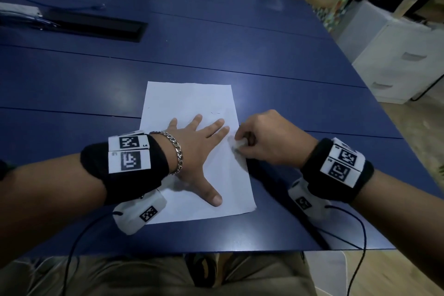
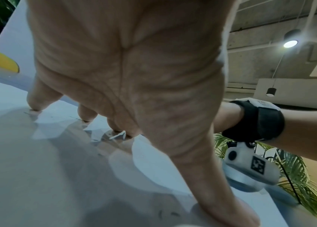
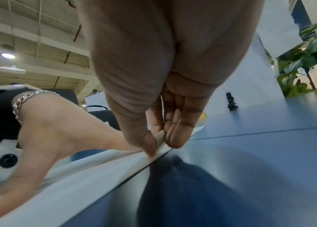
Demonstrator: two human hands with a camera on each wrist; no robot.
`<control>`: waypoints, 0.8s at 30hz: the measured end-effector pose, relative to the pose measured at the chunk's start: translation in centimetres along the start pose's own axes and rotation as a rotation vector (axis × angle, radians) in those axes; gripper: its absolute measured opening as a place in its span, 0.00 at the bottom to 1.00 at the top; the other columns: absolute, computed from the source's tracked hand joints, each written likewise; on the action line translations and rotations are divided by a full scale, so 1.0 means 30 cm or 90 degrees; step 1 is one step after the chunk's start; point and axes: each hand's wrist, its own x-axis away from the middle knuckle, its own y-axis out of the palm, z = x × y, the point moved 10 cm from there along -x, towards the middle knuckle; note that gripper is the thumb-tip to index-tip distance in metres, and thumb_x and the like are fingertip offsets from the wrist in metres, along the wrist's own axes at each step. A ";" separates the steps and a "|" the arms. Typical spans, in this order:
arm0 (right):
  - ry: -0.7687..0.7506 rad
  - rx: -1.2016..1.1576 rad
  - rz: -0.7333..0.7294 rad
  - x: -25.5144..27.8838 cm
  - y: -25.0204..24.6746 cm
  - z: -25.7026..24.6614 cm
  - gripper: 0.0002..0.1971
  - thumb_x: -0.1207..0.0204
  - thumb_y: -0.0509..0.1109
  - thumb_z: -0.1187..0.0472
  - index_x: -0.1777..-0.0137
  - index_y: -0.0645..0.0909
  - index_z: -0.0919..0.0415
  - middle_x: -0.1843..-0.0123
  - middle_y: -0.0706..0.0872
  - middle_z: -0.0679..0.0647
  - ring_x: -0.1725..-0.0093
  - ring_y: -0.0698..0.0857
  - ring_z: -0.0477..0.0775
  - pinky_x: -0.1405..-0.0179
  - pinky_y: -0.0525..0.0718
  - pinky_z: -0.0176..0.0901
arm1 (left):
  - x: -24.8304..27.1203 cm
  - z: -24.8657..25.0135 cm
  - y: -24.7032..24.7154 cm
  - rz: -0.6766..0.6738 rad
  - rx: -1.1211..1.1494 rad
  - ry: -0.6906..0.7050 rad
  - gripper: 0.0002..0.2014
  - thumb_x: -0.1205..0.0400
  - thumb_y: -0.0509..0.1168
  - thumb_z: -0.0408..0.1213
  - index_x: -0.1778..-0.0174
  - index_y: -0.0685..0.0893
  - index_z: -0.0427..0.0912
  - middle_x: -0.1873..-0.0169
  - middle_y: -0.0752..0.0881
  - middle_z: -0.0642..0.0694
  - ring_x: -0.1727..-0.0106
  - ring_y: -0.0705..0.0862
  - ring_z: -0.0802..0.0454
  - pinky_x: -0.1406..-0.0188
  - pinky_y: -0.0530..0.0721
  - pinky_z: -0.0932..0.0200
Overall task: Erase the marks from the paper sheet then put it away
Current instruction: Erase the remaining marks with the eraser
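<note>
While the left hand (image 1: pixel 192 149) lies flat with fingers spread, pressing the sheet (image 1: pixel 192 98) onto the blue bench (image 1: pixel 216 50), its grip is released, nothing held. Bracelet (image 1: pixel 174 149) sits on that wrist, just ahead of a black band (image 1: pixel 125 168) with printed markers. Sheet lies near the bench's front edge, long side running away from the person. Faint marks (image 1: pixel 214 113) show beyond the fingertips; grey smudge (image 1: pixel 236 151) sits at the right edge. Right hand (image 1: pixel 271 142) is at that edge, thumb and fingers pinching a small white eraser (image 1: pixel 240 143) down on the paper. Further right, off the bench, stands a white drawer unit (image 1: pixel 398 62).
</note>
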 end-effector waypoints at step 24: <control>0.079 -0.130 0.004 0.282 -0.100 0.107 0.14 0.19 0.73 0.40 0.42 0.91 0.44 0.51 0.93 0.33 0.51 0.89 0.32 0.49 0.87 0.36 | 0.070 -0.035 -0.108 0.058 0.105 0.090 0.71 0.37 0.69 0.84 0.14 0.23 0.66 0.14 0.24 0.63 0.10 0.30 0.50 0.12 0.36 0.32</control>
